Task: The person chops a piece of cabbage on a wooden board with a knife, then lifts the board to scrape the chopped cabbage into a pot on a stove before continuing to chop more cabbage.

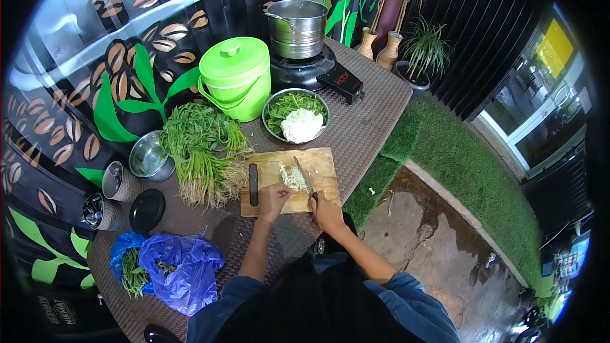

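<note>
A wooden cutting board (324, 174) lies on the brown table, with finely chopped pale pieces (293, 178) near its middle. My right hand (328, 213) is closed round the black handle of a knife (303, 173), whose blade points away from me across the board, just right of the pieces. At the board's near edge my left hand (274, 202) has its fingers pressed together beside the pieces; what they hold, if anything, is too small to tell. Behind the board stands a metal bowl (266, 124) with cut green leaves (286, 104) and a white mass (302, 126).
Left of the board lies a rooted bunch of greens (203, 146). Beyond are a green lidded bucket (236, 76) and a steel pot (296, 32) on a stove (298, 73). Blue bags (184, 270), a metal bowl (151, 155) and a black lid (147, 210) sit at the left.
</note>
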The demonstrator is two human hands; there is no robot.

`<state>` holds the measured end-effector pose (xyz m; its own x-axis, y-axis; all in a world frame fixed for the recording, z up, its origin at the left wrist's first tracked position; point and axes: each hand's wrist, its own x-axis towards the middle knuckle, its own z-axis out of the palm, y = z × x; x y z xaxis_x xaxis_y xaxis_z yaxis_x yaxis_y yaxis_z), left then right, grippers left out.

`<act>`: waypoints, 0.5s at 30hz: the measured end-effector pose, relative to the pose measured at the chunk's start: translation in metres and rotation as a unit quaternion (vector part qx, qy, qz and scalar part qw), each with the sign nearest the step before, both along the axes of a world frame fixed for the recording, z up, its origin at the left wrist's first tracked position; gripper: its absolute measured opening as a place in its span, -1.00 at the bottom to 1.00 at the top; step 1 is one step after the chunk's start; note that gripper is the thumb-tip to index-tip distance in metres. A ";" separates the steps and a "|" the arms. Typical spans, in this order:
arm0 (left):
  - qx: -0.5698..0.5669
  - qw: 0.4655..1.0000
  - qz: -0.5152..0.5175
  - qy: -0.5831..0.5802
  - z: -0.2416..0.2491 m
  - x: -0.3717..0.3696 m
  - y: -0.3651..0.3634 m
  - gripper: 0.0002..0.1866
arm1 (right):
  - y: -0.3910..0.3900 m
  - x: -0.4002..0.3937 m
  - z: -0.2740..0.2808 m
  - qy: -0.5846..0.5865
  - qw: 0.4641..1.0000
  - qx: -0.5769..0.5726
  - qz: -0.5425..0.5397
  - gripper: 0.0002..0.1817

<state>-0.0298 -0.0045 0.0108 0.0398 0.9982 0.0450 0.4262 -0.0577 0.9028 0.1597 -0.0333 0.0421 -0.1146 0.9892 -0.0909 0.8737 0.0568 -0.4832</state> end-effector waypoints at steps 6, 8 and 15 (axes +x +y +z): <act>0.058 0.997 0.035 -0.037 0.003 0.020 0.007 -0.89 | 0.018 0.004 0.019 -0.008 1.000 -0.014 0.023 -0.57; 0.069 0.995 0.039 -0.060 0.007 0.025 0.009 -0.90 | 0.016 0.002 0.019 -0.015 0.999 -0.011 0.027 -0.57; 0.133 0.990 0.045 -0.029 -0.003 0.031 0.008 -0.87 | 0.001 -0.020 -0.005 -0.051 0.998 -0.012 -0.043 -0.60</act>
